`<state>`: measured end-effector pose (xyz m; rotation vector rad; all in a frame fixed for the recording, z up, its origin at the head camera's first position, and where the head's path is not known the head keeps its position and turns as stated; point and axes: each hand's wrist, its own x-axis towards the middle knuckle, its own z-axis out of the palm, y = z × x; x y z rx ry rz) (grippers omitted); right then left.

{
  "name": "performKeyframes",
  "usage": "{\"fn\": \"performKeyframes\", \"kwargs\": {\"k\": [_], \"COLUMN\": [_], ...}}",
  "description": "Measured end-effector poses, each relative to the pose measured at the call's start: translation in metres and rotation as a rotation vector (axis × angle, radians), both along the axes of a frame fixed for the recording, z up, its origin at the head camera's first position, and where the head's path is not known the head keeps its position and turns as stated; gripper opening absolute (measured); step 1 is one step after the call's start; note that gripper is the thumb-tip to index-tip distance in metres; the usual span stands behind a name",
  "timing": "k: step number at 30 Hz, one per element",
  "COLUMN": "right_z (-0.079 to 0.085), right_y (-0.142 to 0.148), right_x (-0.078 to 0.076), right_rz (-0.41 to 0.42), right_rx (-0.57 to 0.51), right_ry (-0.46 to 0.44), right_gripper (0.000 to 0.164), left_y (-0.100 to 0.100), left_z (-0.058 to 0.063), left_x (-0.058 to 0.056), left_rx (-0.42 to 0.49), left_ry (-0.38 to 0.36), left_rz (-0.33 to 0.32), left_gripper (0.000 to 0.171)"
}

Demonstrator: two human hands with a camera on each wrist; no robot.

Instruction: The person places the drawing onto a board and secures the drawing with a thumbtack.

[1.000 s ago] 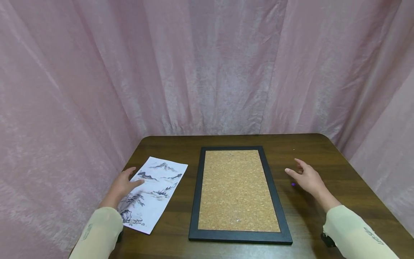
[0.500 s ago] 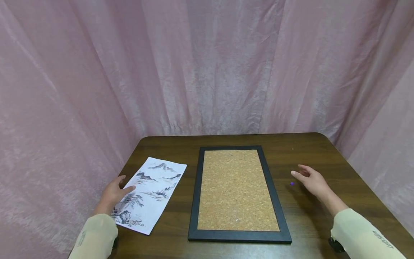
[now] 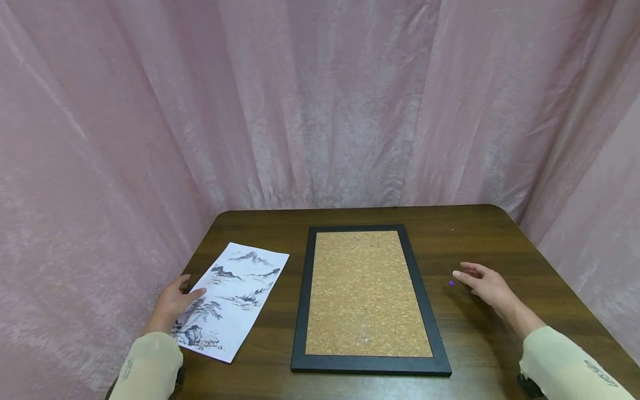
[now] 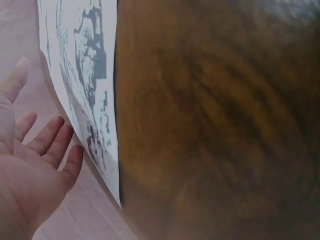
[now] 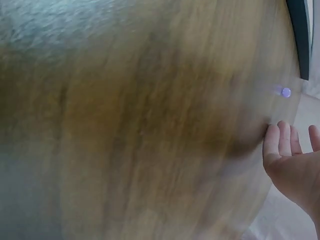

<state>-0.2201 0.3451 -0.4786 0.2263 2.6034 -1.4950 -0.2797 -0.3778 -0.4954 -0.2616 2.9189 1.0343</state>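
Observation:
A white sheet of paper (image 3: 235, 311) with an ink landscape of mountains and trees lies aslant on the left of the table. My left hand (image 3: 172, 305) is at its left edge, thumb reaching over the sheet in the head view. In the left wrist view, the loosely spread fingers (image 4: 57, 145) are beside the paper's edge, holding nothing. Right of the black-framed cork board (image 3: 367, 294) is a small purple object (image 3: 451, 283), like a pushpin, on the tabletop. My right hand (image 3: 487, 286) hovers just beside it, fingers relaxed and nothing in them.
The cork board lies flat in the middle of the dark wooden table (image 3: 270, 228), between the paper and my right hand. Pink curtains (image 3: 320, 105) hang behind the table and along both sides.
My left hand has drawn back toward the lower left along the paper's edge. My right hand has shifted right and toward me, lower beside the purple object. Paper and board stay put.

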Motion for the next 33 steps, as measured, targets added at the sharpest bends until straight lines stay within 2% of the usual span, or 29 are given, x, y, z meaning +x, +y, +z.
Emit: {"fn": "performKeyframes", "kwargs": {"k": [3, 7, 16, 22, 28, 33], "right_z": [-0.004, -0.009, -0.015, -0.018, -0.022, -0.026], "right_y": [0.0, -0.002, -0.002, -0.002, -0.002, 0.001], "right_x": [-0.001, -0.001, 0.0, -0.001, -0.001, 0.002], "right_rz": [0.02, 0.052, 0.082, 0.072, 0.043, 0.022], "right_rx": [0.003, 0.025, 0.077, 0.113, 0.136, 0.154], "right_ry": [0.009, 0.022, 0.038, 0.046, 0.059, 0.078], "right_gripper": [0.079, 0.076, 0.072, 0.063, 0.059, 0.058], "left_y": [-0.004, -0.006, -0.007, -0.013, -0.02, -0.016], "left_z": [-0.002, -0.002, 0.001, -0.003, -0.01, -0.009], "left_x": [0.001, 0.003, 0.005, 0.005, 0.003, 0.002], "left_rx": [0.041, 0.05, 0.005, -0.007, 0.099, 0.175], "left_ry": [-0.014, -0.02, -0.025, -0.037, -0.076, -0.116], "left_rz": [0.029, 0.053, 0.015, 0.012, 0.016, 0.032], "left_gripper": [0.089, 0.088, 0.085, 0.088, 0.092, 0.094]}}
